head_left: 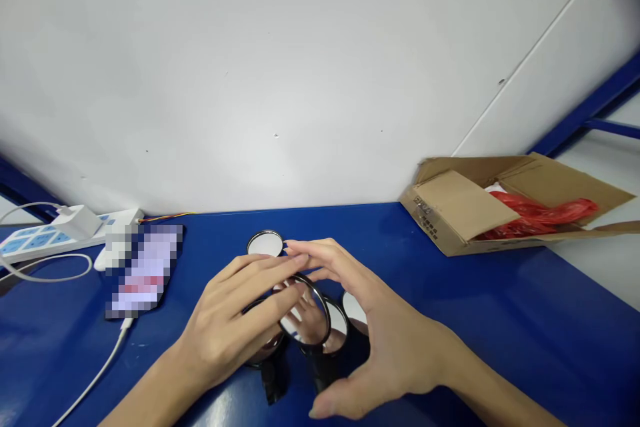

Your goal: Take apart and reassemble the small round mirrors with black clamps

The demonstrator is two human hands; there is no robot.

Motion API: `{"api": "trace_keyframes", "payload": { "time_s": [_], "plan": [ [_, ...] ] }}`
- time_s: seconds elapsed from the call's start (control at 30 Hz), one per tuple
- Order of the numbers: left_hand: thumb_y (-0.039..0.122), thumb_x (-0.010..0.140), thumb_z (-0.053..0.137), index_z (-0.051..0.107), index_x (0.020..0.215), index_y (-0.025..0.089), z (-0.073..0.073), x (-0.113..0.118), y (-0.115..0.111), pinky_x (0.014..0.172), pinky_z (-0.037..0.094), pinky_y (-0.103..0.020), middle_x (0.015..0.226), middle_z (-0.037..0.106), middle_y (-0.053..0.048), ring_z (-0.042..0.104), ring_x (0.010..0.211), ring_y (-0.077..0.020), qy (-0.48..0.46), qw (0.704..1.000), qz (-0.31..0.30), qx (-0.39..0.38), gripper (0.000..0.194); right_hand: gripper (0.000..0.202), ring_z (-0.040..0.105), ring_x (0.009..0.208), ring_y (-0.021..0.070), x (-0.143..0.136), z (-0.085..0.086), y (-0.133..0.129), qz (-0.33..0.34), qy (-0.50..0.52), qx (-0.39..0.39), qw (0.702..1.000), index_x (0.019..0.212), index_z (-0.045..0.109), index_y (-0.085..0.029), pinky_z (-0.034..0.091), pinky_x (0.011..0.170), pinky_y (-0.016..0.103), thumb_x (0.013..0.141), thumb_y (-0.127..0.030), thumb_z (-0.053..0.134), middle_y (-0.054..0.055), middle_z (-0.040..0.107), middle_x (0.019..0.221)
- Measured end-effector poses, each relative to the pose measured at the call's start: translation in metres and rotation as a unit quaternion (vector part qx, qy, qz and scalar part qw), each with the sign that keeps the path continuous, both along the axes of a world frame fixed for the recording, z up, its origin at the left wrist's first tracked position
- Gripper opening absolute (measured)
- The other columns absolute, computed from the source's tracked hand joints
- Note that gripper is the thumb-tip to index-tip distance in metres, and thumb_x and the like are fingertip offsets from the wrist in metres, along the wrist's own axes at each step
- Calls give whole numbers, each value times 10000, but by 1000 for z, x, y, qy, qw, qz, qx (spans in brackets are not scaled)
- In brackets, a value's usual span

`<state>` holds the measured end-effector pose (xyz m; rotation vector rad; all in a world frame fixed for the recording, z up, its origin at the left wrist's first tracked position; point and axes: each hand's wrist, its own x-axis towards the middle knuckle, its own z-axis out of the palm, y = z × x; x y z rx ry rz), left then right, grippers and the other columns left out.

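Several small round mirrors with black rims are grouped between my hands on the blue table. The foremost mirror [306,310] is tilted and reflects fingers. My left hand [237,320] reaches over the group from the left, its fingers stretched out across that mirror's edge and the mirror below it. My right hand [375,327] curves around the group's right side, thumb and fingers wide apart. Beside its palm is another mirror [354,312], partly hidden. A further mirror [265,243] lies beyond my fingertips. Dark mounts [273,377] show under the mirrors.
At the left, a white power strip [120,219] with a plugged-in charger [80,222] stands near a phone [147,270], partly blurred out, on a white cable [107,363]. An open cardboard box [440,213] with red plastic [540,213] sits at the right. A white wall [300,80] rises behind.
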<state>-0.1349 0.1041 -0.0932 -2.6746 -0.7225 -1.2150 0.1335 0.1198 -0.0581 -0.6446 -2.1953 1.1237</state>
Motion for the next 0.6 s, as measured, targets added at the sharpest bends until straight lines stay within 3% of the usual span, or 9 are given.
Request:
{"api": "trace_keyframes", "payload": {
  "time_s": [0.1, 0.17, 0.27, 0.33, 0.4, 0.53, 0.6],
  "plan": [
    [89, 1102, 621, 726, 1382, 78, 2, -2, -1, 1114, 600, -488, 1330, 850, -191, 766, 1350, -310, 31, 998, 12, 51, 299, 1286, 526, 1532, 336, 0, -5, -1, -29, -37, 17, 999, 1738, 279, -366, 496, 1265, 515, 721, -453, 1062, 131, 418, 1710],
    [117, 1108, 611, 718, 1412, 92, 2, -4, -2, 1048, 623, -483, 1298, 866, -167, 801, 1294, -314, 44, 996, 46, 65, 323, 1203, 546, 1483, 342, -2, -8, -1, -73, -39, 71, 994, 1694, 329, -331, 534, 1208, 518, 740, -498, 1041, 144, 456, 1650],
    [248, 1120, 628, 717, 1422, 117, 1, -7, -2, 916, 622, -483, 1271, 875, -160, 828, 1216, -334, 26, 993, 90, 74, 341, 700, 641, 1137, 290, -8, -11, -3, -130, -9, 181, 975, 1361, 557, -256, 593, 943, 452, 844, -529, 941, 88, 641, 1259],
    [316, 1093, 677, 729, 1424, 126, -1, -6, -2, 849, 601, -470, 1246, 879, -159, 841, 1132, -329, 17, 990, 111, 82, 385, 360, 602, 906, 236, -12, -10, -5, -135, -17, 227, 964, 1182, 585, -245, 538, 786, 396, 970, -434, 806, 28, 650, 1003],
    [302, 1047, 723, 735, 1438, 132, -3, -5, -2, 816, 589, -463, 1245, 876, -160, 841, 1000, -301, 27, 988, 119, 94, 427, 154, 567, 815, 215, -15, -8, -8, -145, -43, 261, 953, 1142, 589, -240, 490, 731, 378, 1029, -295, 678, 7, 649, 900],
    [219, 1019, 728, 742, 1450, 173, -4, -1, -3, 787, 596, -455, 1217, 884, -133, 773, 778, -240, 48, 983, 131, 120, 434, 114, 538, 760, 200, -18, -4, -10, -234, -53, 308, 921, 1021, 537, -242, 446, 690, 361, 1022, -248, 651, 5, 620, 854],
    [223, 1049, 696, 742, 1452, 173, -3, 0, -4, 819, 604, -463, 1212, 885, -138, 781, 811, -247, 52, 982, 127, 126, 408, 154, 522, 748, 197, -18, -5, -10, -207, -74, 309, 925, 957, 528, -240, 438, 693, 363, 1060, -281, 634, 0, 605, 826]
  ]
}}
